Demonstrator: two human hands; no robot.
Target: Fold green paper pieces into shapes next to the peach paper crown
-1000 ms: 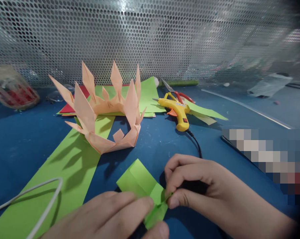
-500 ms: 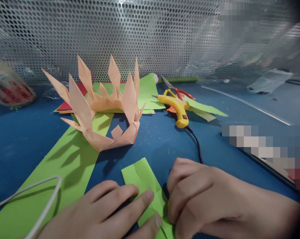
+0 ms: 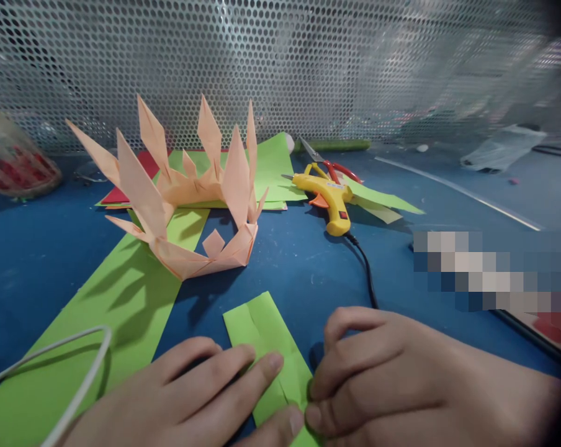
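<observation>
A folded strip of green paper point(image 3: 257, 320) with creases lies on the blue tabletop in front of me. Across its left side my left hand point(image 3: 182, 394) rests flat, fingers stretched out and thumb pressing near the strip's lower part. My right hand point(image 3: 387, 372) is curled, its fingertips and thumb pinching the strip's right edge. The strip's near end drops out of the picture. Beyond the hands stands a peach paper crown point(image 3: 182, 264) with tall folded points, partly over a long flat green sheet point(image 3: 43, 379).
A yellow glue gun point(image 3: 336, 202) with a black cord lies right of the crown, beside red-handled scissors point(image 3: 343, 171). A white cable point(image 3: 82, 391) loops at the left. Behind are stacked coloured papers point(image 3: 275, 174), a jar point(image 3: 20, 167) and a perforated metal panel point(image 3: 308, 62).
My right fingers have shifted along the strip's right edge and now pinch it with the thumb showing. My left hand stays on the strip. The whole view has moved slightly.
</observation>
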